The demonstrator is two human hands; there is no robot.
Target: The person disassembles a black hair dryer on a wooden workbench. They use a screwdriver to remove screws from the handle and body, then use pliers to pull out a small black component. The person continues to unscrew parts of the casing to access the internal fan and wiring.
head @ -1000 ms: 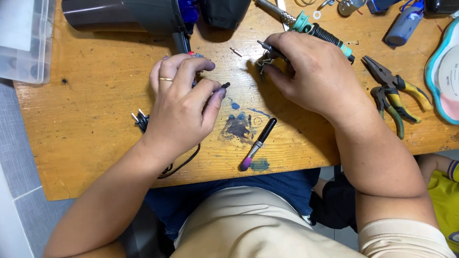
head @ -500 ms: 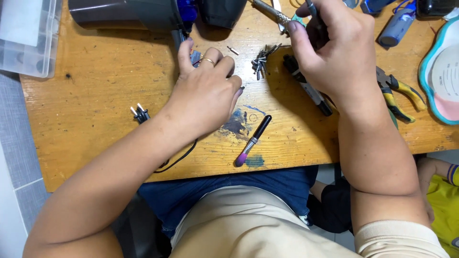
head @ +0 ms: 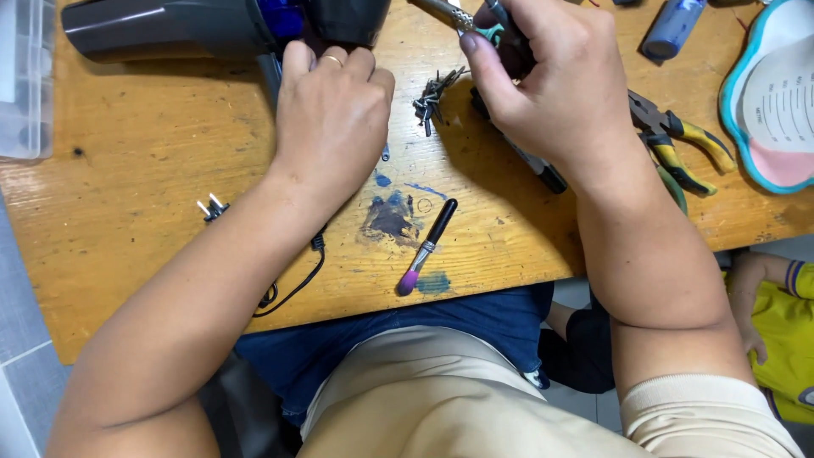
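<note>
A dark grey hair dryer (head: 161,30) with a blue section lies along the far edge of the wooden table (head: 153,153). My left hand (head: 331,110) covers its handle, fingers curled against the dryer body; a ring shows on one finger. My right hand (head: 551,85) is closed around a screwdriver (head: 458,17) with a teal collar, its metal shaft pointing left toward the dryer. A small heap of dark screws (head: 432,93) sits between my hands. The dryer's plug (head: 212,206) and black cord (head: 297,280) trail toward the near edge.
A black marker (head: 530,165) lies under my right wrist, and pliers with yellow-green handles (head: 682,148) lie to its right. A purple-tipped pen (head: 426,246) rests by a paint stain. There is a clear box (head: 21,76) at left, a teal-rimmed dish (head: 763,93) at right, and a person in yellow (head: 780,339) below.
My left hand went from the table's middle up onto the dryer's handle. My right hand left the screws, picked up the screwdriver and raised it toward the dryer.
</note>
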